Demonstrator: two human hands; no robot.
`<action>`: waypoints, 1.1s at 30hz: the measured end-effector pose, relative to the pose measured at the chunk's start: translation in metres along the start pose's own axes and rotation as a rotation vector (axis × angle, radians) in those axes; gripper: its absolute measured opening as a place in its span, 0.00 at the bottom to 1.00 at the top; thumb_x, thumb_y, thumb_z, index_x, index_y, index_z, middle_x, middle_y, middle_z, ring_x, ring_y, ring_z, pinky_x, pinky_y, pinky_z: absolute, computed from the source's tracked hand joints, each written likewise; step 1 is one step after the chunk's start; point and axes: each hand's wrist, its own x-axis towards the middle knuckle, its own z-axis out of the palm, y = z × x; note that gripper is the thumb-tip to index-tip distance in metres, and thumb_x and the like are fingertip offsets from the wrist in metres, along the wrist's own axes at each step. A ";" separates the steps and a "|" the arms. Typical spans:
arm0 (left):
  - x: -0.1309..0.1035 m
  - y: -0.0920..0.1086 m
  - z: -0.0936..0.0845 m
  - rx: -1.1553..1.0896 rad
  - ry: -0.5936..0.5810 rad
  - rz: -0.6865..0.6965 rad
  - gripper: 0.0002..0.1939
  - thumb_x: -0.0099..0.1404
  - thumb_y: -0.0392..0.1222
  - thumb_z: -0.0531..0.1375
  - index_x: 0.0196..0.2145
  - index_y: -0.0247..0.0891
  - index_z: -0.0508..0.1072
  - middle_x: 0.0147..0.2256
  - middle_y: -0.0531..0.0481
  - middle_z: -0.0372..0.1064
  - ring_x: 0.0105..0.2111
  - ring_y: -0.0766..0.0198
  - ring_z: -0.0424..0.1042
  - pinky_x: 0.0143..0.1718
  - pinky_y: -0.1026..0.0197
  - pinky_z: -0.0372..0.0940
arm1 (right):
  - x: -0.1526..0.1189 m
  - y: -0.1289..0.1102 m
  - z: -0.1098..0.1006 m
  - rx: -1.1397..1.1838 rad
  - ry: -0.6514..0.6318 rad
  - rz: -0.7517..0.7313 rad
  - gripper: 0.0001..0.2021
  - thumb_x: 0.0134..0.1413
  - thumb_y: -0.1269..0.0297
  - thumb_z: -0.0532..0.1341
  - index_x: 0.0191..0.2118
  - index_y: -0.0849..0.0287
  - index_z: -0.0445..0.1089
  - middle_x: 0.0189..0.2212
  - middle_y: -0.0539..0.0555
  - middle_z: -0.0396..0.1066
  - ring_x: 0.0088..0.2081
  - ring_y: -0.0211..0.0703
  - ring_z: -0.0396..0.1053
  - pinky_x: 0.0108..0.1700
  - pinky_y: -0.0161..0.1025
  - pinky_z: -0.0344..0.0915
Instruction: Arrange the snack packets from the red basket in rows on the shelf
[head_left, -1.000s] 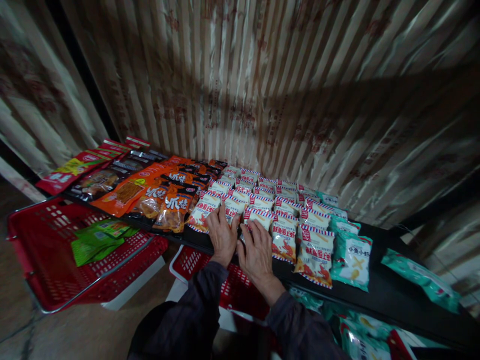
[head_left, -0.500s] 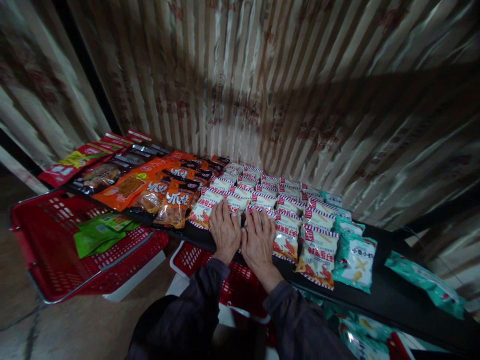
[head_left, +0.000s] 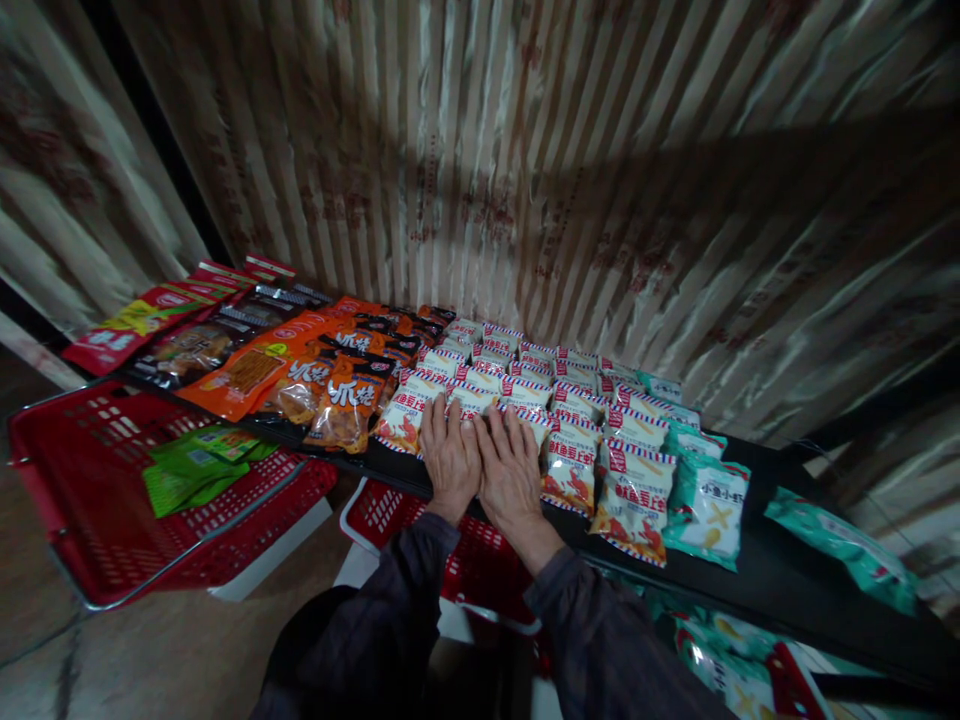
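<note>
Side by side at the front of a black shelf (head_left: 787, 560), my left hand (head_left: 451, 455) and my right hand (head_left: 514, 475) lie flat on white snack bags with red and blue striped edges. Fingers of both hands are stretched out, and neither grips a bag. Under the left fingertips is a snack bag (head_left: 471, 395); the right fingers cover much of another snack bag (head_left: 531, 400). A striped snack bag (head_left: 570, 465) stands just right of my right hand, and one more (head_left: 411, 412) sits left of my left hand. More rows stand behind them.
Left on the shelf are orange-black snack bags (head_left: 351, 398), an orange packet (head_left: 244, 370) and red packets (head_left: 124, 330). Teal bags (head_left: 709, 510) stand at right; one teal bag (head_left: 847, 545) lies apart. A red basket (head_left: 97, 520) holds green packets (head_left: 206, 465). Corrugated sheeting (head_left: 480, 170) backs the shelf.
Both hands stay on the front bags and have shifted only slightly, the right one a little toward the left. The view has moved a bit.
</note>
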 end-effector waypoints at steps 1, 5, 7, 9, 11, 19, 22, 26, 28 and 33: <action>0.000 -0.001 0.000 -0.006 -0.003 -0.002 0.25 0.73 0.47 0.42 0.58 0.34 0.66 0.63 0.39 0.58 0.66 0.50 0.48 0.64 0.41 0.50 | 0.000 0.000 0.000 0.006 -0.006 -0.013 0.25 0.61 0.71 0.53 0.64 0.59 0.58 0.66 0.58 0.54 0.70 0.52 0.37 0.66 0.56 0.42; 0.001 -0.004 0.000 -0.028 -0.030 -0.023 0.26 0.73 0.47 0.40 0.59 0.35 0.65 0.63 0.42 0.59 0.66 0.52 0.50 0.64 0.43 0.50 | 0.001 0.000 0.001 0.018 -0.033 -0.043 0.25 0.61 0.71 0.53 0.64 0.59 0.59 0.67 0.58 0.54 0.70 0.53 0.38 0.66 0.55 0.44; 0.001 -0.005 0.000 -0.031 -0.031 -0.027 0.26 0.73 0.46 0.40 0.60 0.34 0.64 0.63 0.41 0.59 0.66 0.53 0.50 0.65 0.43 0.50 | 0.001 0.000 0.001 0.020 -0.024 -0.044 0.25 0.61 0.70 0.53 0.64 0.59 0.59 0.67 0.59 0.53 0.70 0.55 0.39 0.65 0.55 0.45; 0.000 -0.006 0.001 -0.036 -0.021 -0.023 0.26 0.73 0.45 0.40 0.60 0.32 0.64 0.62 0.39 0.60 0.66 0.53 0.51 0.65 0.44 0.50 | 0.001 0.000 0.001 0.025 -0.012 -0.041 0.25 0.62 0.69 0.53 0.64 0.58 0.59 0.67 0.60 0.53 0.69 0.55 0.40 0.65 0.55 0.46; -0.002 -0.004 0.002 -0.038 -0.014 -0.018 0.26 0.73 0.45 0.40 0.61 0.30 0.63 0.62 0.38 0.60 0.66 0.54 0.51 0.65 0.45 0.50 | 0.001 -0.001 0.001 0.026 -0.013 -0.034 0.25 0.62 0.69 0.53 0.65 0.58 0.57 0.67 0.60 0.52 0.69 0.55 0.40 0.65 0.55 0.46; 0.030 -0.005 -0.042 0.078 0.129 0.031 0.23 0.72 0.44 0.44 0.57 0.35 0.68 0.65 0.39 0.53 0.68 0.51 0.43 0.66 0.40 0.46 | 0.000 -0.005 0.000 0.035 -0.015 -0.007 0.24 0.63 0.63 0.56 0.64 0.55 0.59 0.67 0.63 0.50 0.69 0.56 0.43 0.64 0.56 0.47; 0.051 -0.038 -0.075 0.175 0.241 -0.066 0.26 0.71 0.47 0.46 0.62 0.33 0.62 0.68 0.36 0.44 0.69 0.44 0.35 0.65 0.34 0.40 | 0.001 -0.006 0.000 0.028 -0.021 -0.008 0.23 0.63 0.62 0.56 0.63 0.56 0.61 0.66 0.64 0.53 0.68 0.56 0.47 0.64 0.55 0.47; 0.059 -0.089 -0.096 0.342 0.171 -0.162 0.32 0.69 0.53 0.48 0.64 0.30 0.58 0.68 0.30 0.39 0.68 0.36 0.31 0.63 0.30 0.39 | 0.001 -0.005 0.000 0.017 -0.019 -0.006 0.23 0.63 0.61 0.56 0.62 0.57 0.62 0.65 0.64 0.56 0.67 0.57 0.48 0.64 0.54 0.47; 0.057 -0.105 -0.096 0.408 0.104 -0.141 0.33 0.69 0.53 0.48 0.65 0.29 0.57 0.67 0.30 0.43 0.68 0.36 0.33 0.63 0.32 0.39 | 0.001 -0.005 0.001 0.017 -0.021 -0.009 0.23 0.64 0.60 0.56 0.62 0.57 0.62 0.65 0.64 0.56 0.67 0.57 0.49 0.64 0.54 0.47; 0.055 -0.114 -0.082 0.446 0.080 -0.080 0.33 0.68 0.53 0.49 0.64 0.28 0.59 0.65 0.29 0.50 0.67 0.40 0.42 0.64 0.38 0.43 | 0.000 -0.007 -0.001 0.023 -0.014 -0.006 0.22 0.64 0.60 0.55 0.62 0.57 0.62 0.64 0.63 0.57 0.67 0.57 0.48 0.64 0.55 0.47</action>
